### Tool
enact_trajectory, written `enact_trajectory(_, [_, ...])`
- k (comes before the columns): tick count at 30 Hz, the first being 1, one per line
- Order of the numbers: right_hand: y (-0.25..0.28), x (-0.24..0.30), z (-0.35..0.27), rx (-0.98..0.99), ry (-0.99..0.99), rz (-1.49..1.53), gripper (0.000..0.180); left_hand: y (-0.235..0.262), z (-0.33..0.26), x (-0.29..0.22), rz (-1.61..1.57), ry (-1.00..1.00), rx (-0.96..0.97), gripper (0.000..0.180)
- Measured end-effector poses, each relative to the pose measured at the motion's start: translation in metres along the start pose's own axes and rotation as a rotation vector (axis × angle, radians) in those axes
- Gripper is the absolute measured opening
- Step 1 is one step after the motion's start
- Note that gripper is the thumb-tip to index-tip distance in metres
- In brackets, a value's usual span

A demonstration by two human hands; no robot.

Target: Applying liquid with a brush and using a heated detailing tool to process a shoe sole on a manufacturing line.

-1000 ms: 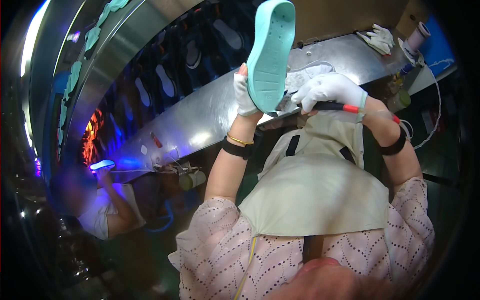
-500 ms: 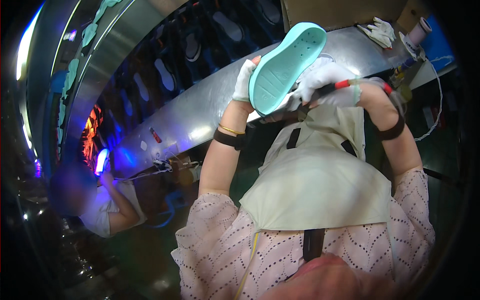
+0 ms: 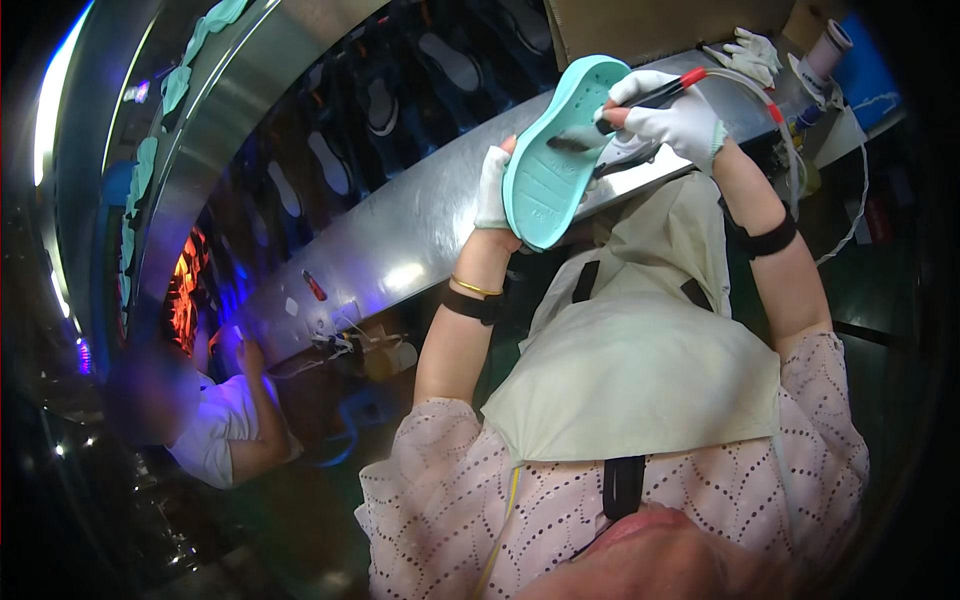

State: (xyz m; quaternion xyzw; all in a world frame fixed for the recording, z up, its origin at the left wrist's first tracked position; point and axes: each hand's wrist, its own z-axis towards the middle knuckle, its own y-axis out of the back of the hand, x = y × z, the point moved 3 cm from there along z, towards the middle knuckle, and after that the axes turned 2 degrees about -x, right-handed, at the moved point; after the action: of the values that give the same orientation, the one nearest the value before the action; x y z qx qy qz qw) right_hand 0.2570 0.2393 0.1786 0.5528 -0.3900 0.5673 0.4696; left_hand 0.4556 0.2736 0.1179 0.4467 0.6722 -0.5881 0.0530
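A turquoise shoe sole (image 3: 545,200) is tilted up over the metal bench, its inner face with small holes toward me. My left hand (image 3: 492,190), in a white fingerless glove, grips it by the left edge. In my right hand (image 3: 675,125), gloved the same way, is a dark-handled brush (image 3: 655,96) with a red band and a clear hose running back past my wrist. The blurred dark bristles lie over the sole's middle; whether they touch cannot be made out. Below my right hand a whitish thing is partly hidden.
The metal bench (image 3: 385,240) curves along dark racks carrying several grey soles (image 3: 450,62). A cardboard box (image 3: 640,25), white gloves (image 3: 750,58) and a pale spool (image 3: 828,48) are at the back right. A co-worker (image 3: 225,420) is at the left; a red-handled tool (image 3: 314,285) lies nearby.
My right hand has risen and brought the brush from beside the sole to over its inner face. The sole has turned slightly more upright. The co-worker's glowing white object is no longer bright.
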Motion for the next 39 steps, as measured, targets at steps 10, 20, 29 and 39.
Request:
enact_trajectory(10, [-0.029,-0.007,-0.036,0.213,-0.376,0.006,0.014,-0.014,-0.011,-0.010,0.227,-0.417,0.082,0.056])
enact_trajectory(20, [-0.038,-0.015,-0.027,-0.044,0.168,0.362,0.006,-0.009,-0.017,0.009,-0.022,-0.425,0.110,0.058])
enact_trajectory(29, [-0.015,0.021,-0.025,-0.089,0.494,0.016,0.016,0.007,-0.031,0.005,0.074,-0.410,0.102,0.054])
enact_trajectory(39, [0.015,0.030,-0.059,-0.121,0.408,0.113,0.016,-0.059,-0.037,-0.076,0.128,-0.464,0.342,0.060])
